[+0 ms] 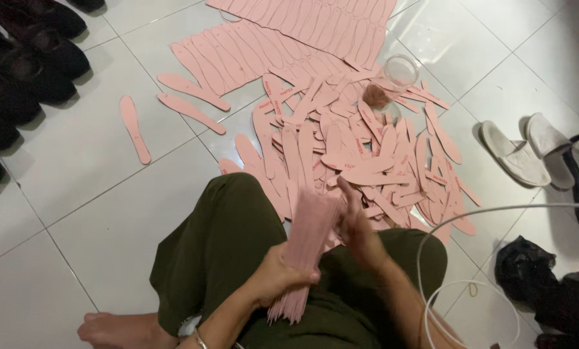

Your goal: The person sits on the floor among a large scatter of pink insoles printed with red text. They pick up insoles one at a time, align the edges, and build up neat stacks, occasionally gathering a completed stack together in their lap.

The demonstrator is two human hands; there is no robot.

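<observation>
Two hands work one stack of pink insoles (309,249) above my lap. My left hand (278,278) wraps the stack's middle, fingers curled tight around it, with insole ends fanning out below the fist. My right hand (360,229) rests against the stack's upper right edge, fingers loosely together. Loose insoles (367,155) cover the tiled floor (95,148) ahead.

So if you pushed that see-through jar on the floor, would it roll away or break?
The clear jar lies tipped on its side on the smooth floor tiles, so a push would probably set its round body rolling. It looks like glass, so it may crack if knocked hard. The pink insoles piled against it would likely stop it soon.
</observation>
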